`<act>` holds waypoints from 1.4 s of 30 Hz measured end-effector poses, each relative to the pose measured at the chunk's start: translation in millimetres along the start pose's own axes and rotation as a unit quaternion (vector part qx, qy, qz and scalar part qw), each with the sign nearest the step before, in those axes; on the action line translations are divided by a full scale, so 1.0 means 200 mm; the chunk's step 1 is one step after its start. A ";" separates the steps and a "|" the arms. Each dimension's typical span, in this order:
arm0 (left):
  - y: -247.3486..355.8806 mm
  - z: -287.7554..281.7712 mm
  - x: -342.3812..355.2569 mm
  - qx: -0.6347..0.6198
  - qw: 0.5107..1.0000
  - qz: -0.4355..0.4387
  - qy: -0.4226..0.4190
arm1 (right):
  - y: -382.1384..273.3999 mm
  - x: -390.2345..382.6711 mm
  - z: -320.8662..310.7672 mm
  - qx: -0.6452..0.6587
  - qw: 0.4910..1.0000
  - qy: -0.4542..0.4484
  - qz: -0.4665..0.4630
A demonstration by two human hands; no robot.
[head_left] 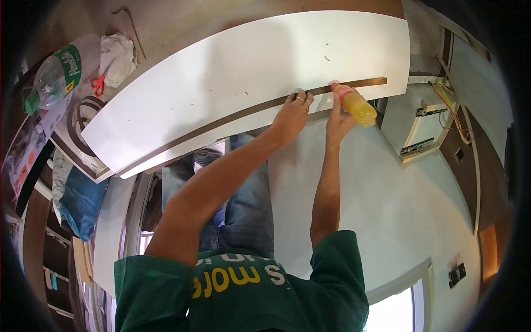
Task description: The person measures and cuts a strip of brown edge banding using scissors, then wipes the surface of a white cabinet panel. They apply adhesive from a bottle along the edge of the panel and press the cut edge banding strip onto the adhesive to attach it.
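A long white panel [166,83] lies across in front of me, with a thin dark brown strip [365,83] running along its near side. My left hand [294,115] is closed over the strip near the panel's middle, fingers bent around it and a ring on one finger. Just to its right, my right hand [338,123] grips a small squeeze bottle [359,108] of yellow liquid. The bottle is tilted, its red tip end meeting the strip. Part of the right-hand fingers is hidden behind the bottle.
At the far left lie a large clear plastic bottle [58,74], red-handled scissors [98,84], a crumpled white cloth [118,58] and a coil of brown edging [83,119]. A white box with metal runners [417,124] and loose wires [456,113] stands at the right.
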State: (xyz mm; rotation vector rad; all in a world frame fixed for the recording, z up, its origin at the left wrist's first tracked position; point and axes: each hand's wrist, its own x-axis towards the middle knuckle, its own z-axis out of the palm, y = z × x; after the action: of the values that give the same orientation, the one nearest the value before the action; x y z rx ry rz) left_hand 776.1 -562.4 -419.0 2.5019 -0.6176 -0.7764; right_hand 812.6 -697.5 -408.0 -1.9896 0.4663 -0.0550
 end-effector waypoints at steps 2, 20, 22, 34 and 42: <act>0.00 0.00 0.01 -0.005 1.000 0.001 0.003 | -0.02 -0.01 0.00 -0.136 0.979 -0.060 -0.139; -0.13 0.04 -0.17 -0.010 0.997 0.000 0.080 | -0.03 -0.05 0.00 -0.131 0.982 -0.064 -0.117; -0.11 0.02 -0.14 -0.001 0.998 0.010 0.065 | -0.04 0.00 -0.01 -0.039 0.998 -0.043 -0.031; -0.10 0.04 -0.11 0.059 0.997 0.022 0.041 | -0.10 0.10 -0.03 -0.067 0.994 -0.076 -0.050; -0.10 0.00 -0.11 0.072 0.997 0.021 0.020 | -0.05 0.13 -0.03 -0.116 0.988 -0.038 -0.096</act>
State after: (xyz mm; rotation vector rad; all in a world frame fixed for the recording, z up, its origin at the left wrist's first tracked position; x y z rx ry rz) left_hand 766.3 -534.8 -420.8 2.6191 -0.7328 -0.6878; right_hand 837.9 -707.6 -400.8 -2.2533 0.2388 -0.0466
